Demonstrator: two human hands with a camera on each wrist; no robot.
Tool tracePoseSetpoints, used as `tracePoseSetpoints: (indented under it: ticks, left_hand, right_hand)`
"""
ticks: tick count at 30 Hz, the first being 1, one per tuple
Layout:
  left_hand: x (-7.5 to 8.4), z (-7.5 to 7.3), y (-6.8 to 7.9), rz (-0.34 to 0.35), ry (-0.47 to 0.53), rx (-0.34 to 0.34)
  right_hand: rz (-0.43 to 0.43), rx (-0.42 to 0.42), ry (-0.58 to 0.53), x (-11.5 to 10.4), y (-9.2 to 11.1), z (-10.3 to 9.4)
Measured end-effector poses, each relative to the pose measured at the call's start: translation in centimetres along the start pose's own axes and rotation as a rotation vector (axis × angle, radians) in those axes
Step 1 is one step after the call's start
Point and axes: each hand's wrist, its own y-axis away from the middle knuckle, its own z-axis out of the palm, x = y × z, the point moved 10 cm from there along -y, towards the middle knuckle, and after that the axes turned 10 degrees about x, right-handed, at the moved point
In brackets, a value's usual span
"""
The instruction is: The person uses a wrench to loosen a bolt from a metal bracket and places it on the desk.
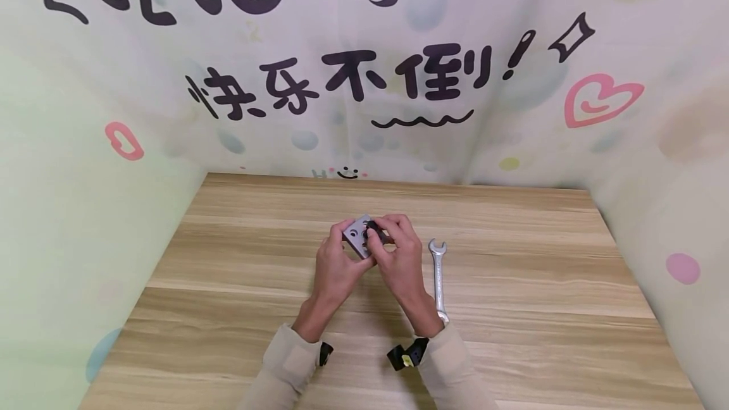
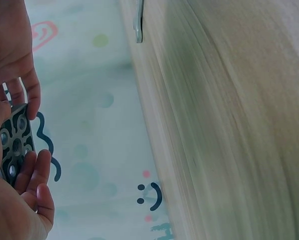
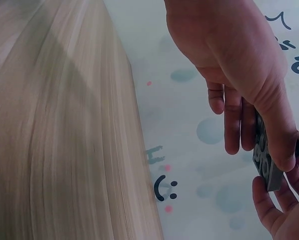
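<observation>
In the head view a small square grey metal plate (image 1: 354, 235) with round holes is held above the table. My left hand (image 1: 337, 266) grips its left and lower edges between thumb and fingers. With thumb and fingers, my right hand (image 1: 400, 253) pinches a small black part (image 1: 373, 228) against the plate's upper face; its exact kind is partly hidden by the fingers. The plate's ribbed underside (image 2: 17, 142), with several holes, shows in the left wrist view. In the right wrist view the plate (image 3: 267, 162) is seen nearly edge-on.
A silver open-ended wrench (image 1: 438, 277) lies on the wooden table (image 1: 529, 283), just right of my right forearm. Behind the table's far edge rises a printed cloth wall (image 1: 342, 138), with side walls left and right. Both wrists carry black straps.
</observation>
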Motion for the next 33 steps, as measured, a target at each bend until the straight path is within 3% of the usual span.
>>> tracePoseSetpoints:
  ticks: [33]
  left_hand:
    - [-0.24, 0.33, 0.14, -0.037, 0.006, -0.029]
  right_hand:
    - [0.048, -0.002, 0.065, 0.35, -0.09, 0.15]
